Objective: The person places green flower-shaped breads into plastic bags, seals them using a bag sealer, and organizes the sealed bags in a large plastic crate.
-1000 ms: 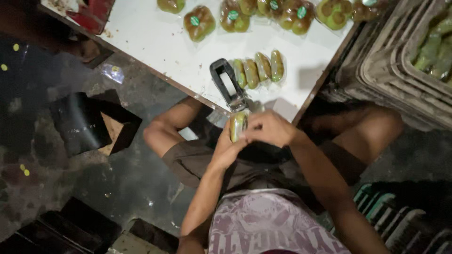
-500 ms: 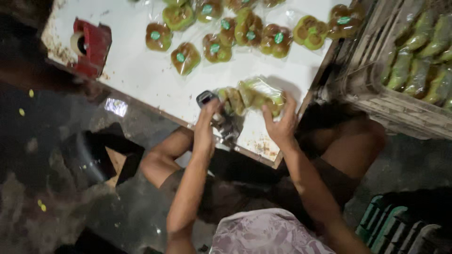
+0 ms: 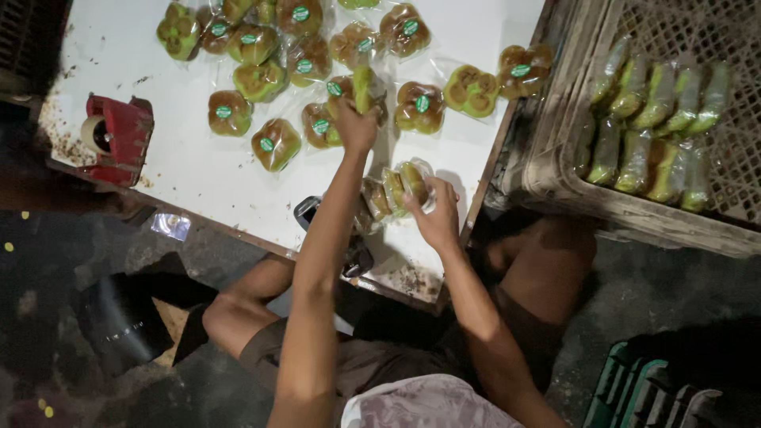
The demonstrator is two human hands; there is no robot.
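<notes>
Reaching out over the white table (image 3: 238, 174), the left hand (image 3: 355, 127) is stretched well forward, fingers closed around a single wrapped green cake (image 3: 363, 85) that it holds on edge, its long axis pointing away from the person, right over the loose spread of wrapped cakes (image 3: 261, 79). That spread lies flat on the far half of the table, each piece brown and green with a round green sticker on top.

Nearer the body, the right hand (image 3: 434, 215) is curled on a short row of cakes standing on edge (image 3: 396, 186), fingers wrapped over the row's right end, palm down. The row runs left to right along the near edge of the table, so its long axis lies across the person, while the lone cake in the left hand sits farther out and a touch to the left. The right hand is plainly the nearer one to the row; the left is the nearer one to the spread.

Just left of the row a dark handled tool (image 3: 309, 212) lies partly hidden behind the left forearm. A red tape dispenser (image 3: 119, 136) stands at the table's left edge. Off to the right, a pale plastic crate (image 3: 555, 158) holds packed bundles standing side by side.
</notes>
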